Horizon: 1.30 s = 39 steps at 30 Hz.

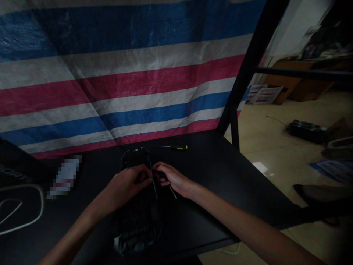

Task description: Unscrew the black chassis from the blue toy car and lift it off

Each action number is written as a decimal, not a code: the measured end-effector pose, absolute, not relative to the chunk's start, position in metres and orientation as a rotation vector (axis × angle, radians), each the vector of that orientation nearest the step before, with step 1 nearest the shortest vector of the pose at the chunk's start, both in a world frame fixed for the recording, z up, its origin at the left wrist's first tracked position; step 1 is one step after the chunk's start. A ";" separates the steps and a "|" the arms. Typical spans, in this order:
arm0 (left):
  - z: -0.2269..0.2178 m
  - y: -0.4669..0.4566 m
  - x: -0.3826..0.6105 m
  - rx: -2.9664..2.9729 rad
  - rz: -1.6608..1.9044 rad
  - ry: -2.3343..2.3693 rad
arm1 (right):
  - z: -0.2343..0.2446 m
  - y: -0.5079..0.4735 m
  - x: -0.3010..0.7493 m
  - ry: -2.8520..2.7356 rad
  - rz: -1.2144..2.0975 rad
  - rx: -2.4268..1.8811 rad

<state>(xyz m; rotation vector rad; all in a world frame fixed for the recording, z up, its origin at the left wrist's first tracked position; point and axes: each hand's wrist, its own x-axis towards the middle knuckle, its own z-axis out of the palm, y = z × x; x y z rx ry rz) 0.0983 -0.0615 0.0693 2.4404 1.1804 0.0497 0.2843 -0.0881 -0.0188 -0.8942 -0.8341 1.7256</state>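
On a black table (209, 176) lies a dark, flat device (135, 158) with a thin pale outline. My left hand (129, 182) rests on its near part with the fingers curled, gripping it. My right hand (172, 180) sits just right of it, fingers pinched round a thin tool whose light shaft (173, 192) pokes out below the hand. A thin bluish strip (153, 184) runs down between the two hands. A small screwdriver (173, 147) with a black and yellow handle lies on the table behind my hands. A dark meshed part (140, 224) lies nearer to me.
A striped red, white and blue tarpaulin (124, 73) hangs behind the table. A black frame post (248, 66) stands at the table's right. A white cable (24, 209) loops at the left. On the floor to the right lie a dark box (305, 130) and papers (264, 94).
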 end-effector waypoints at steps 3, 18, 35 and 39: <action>0.072 -0.057 0.101 2.458 0.000 1.182 | -0.020 -0.088 0.285 -0.837 1.729 -0.890; 0.075 -0.045 0.105 2.481 -0.064 1.083 | -0.018 -0.087 0.285 -0.854 1.724 -0.899; 0.076 -0.040 0.103 2.486 0.017 1.018 | -0.014 -0.089 0.285 -0.848 1.730 -0.899; 0.075 -0.039 0.104 2.500 0.023 0.979 | -0.013 -0.089 0.285 -0.843 1.727 -0.901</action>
